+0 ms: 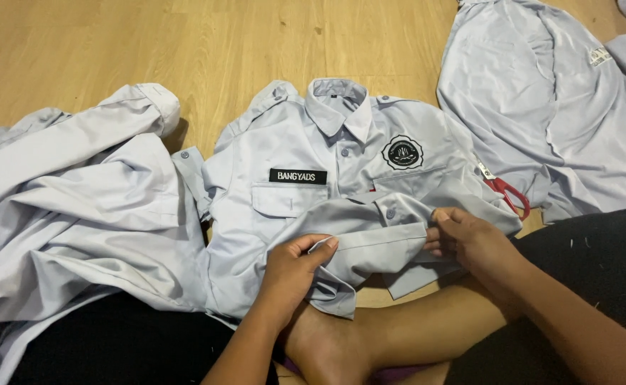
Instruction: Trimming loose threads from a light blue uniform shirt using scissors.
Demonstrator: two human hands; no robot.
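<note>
Head view: we pinch the shirt (313, 192) hem with both hands, left hand (291, 269) thumb and fingers closed on its edge, right hand (470, 241) gripping the fold; the hem runs sideways between them, scissors (504, 191) just beyond our right.

Bare wooden floor (206, 50) lies open from ten to twelve o'clock, while a crumpled shirt pile (70, 207) blocks nine o'clock, another grey shirt (541, 107) fills two o'clock, and red-handled scissors (505, 191) lie at three o'clock beside the spread uniform shirt (306, 192).
</note>
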